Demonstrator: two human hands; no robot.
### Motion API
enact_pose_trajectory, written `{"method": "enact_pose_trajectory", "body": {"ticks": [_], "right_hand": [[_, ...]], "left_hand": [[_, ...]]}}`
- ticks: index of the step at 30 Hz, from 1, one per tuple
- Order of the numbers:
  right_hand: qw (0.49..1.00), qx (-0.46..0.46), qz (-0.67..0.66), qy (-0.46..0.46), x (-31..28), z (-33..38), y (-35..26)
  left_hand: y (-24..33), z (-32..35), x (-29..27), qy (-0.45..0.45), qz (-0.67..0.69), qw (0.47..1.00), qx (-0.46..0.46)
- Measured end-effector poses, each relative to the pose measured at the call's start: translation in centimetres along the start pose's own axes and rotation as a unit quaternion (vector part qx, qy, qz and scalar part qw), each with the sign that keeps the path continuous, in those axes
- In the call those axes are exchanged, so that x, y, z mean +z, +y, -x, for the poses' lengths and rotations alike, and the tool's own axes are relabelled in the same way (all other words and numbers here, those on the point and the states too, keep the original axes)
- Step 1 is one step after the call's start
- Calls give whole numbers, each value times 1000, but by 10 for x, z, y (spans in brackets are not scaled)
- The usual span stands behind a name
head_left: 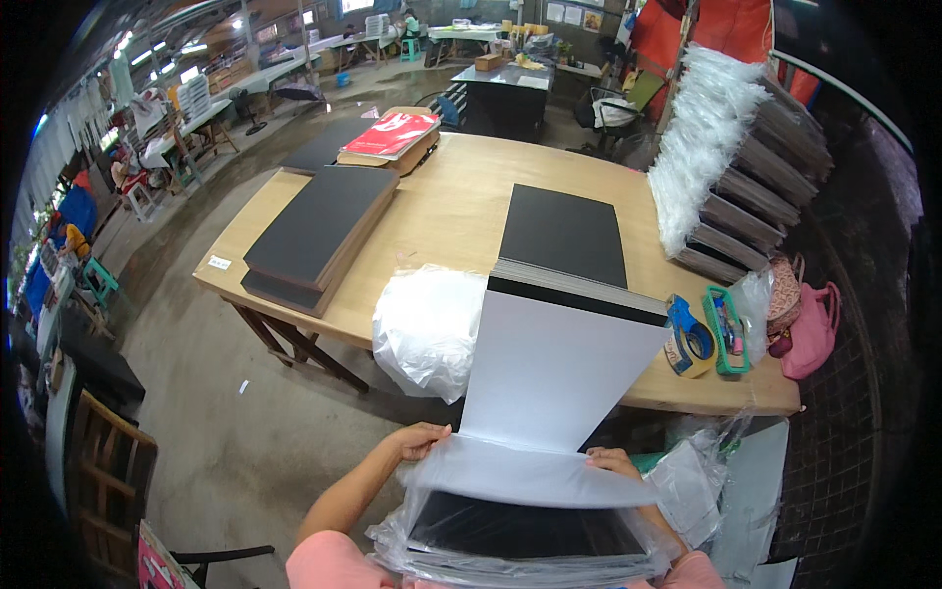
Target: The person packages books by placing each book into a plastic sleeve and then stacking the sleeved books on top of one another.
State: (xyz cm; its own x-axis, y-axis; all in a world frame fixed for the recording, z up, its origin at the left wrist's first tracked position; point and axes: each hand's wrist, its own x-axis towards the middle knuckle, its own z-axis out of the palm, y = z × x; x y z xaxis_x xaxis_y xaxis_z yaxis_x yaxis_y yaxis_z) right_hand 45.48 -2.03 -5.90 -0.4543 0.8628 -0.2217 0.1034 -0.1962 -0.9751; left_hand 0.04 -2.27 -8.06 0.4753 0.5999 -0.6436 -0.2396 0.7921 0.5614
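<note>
Head view: the left hand (422,441) is closing its fingers and thumb on the left edge of a clear plastic bag (549,567), right beside the lower end of a white sheet (564,363). The right hand (613,462) is curling its fingers over the bag's opposite edge, its thumb mostly hidden; neither hand is spreading open. The bag is lying across the person's lap, just in front of the torso, and a black panel (520,530) is showing through its film. The white sheet is sloping from the near edge of a tan table (451,187) down to the hands, its lower part meeting the bag's mouth; how far it is reaching inside, I cannot tell. At its upper end, a stack of boards with grey edges (579,278) is resting on the table, and a flat black board (564,231) is lying just behind.

Left of the sheet, crumpled white plastic (432,329) is drooping over the table edge. Farther left, a stack of black boards (324,221) is sitting near a red-and-white packet (392,134). To the right, a blue tape roll (699,343) is standing beside a green basket (731,369) of pens, and stacked plastic-wrapped boards (706,137) are rising behind them, near a pink bag (811,334).
</note>
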Motion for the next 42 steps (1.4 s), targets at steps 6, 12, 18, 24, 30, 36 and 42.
{"method": "enact_pose_trajectory", "body": {"ticks": [6, 12, 18, 24, 30, 36, 42], "right_hand": [[969, 200, 44, 139, 17, -34, 33], [941, 86, 190, 265, -36, -27, 129], [871, 87, 480, -57, -11, -42, -64], [839, -54, 467, -275, 37, -32, -282], [845, -304, 410, -158, 78, -109, -379], [828, -285, 467, -120, 139, -243, -398], [721, -317, 589, -178, 161, -335, -356]], "left_hand": [[-5, 8, -34, 455, -186, 816, 302], [108, 44, 16, 563, -283, 581, 515], [185, 86, -1, 463, -447, 754, 132], [228, 71, 3, 532, -568, 512, 364], [238, 44, 29, 526, -583, 332, 523], [234, 41, 15, 539, -620, 372, 433], [258, 45, 51, 339, -252, 752, 506]]}}
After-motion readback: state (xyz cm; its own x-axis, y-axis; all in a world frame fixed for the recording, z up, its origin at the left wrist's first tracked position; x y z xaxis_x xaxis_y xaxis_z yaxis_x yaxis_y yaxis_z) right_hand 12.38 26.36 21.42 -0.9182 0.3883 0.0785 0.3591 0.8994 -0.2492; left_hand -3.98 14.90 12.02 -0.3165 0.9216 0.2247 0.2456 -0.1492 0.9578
